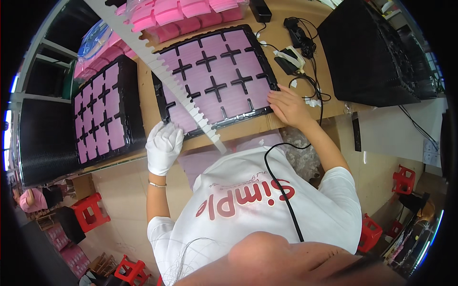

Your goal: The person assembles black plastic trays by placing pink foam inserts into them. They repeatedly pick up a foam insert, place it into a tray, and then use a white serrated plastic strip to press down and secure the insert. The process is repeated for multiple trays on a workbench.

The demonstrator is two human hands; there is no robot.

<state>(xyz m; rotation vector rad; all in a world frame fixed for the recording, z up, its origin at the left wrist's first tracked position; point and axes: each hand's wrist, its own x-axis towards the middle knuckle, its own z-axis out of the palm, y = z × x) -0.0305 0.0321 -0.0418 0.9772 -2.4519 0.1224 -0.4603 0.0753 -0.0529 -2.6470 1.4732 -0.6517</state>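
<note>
A shallow black plastic tray (244,116) lies in front of me on the table, its cells divided by black cross-shaped ribs. Flat pink pieces (229,100) fill the cells. My left hand (164,143), in a white glove, is closed at the tray's near left corner. On the opposite side my bare right hand (288,106) grips the right edge near the close corner, fingers over the rim. A long white strip with notched edges (167,78) cuts across the view from upper left and hides part of the tray.
Left stands a stack of black trays (126,105) with pink pieces on top. Bagged pink pieces (186,19) lie behind my tray. Cables (307,47) and a black box (261,10) sit at the back right, beside a tall black stack (367,52). Red stools (90,212) stand on the floor.
</note>
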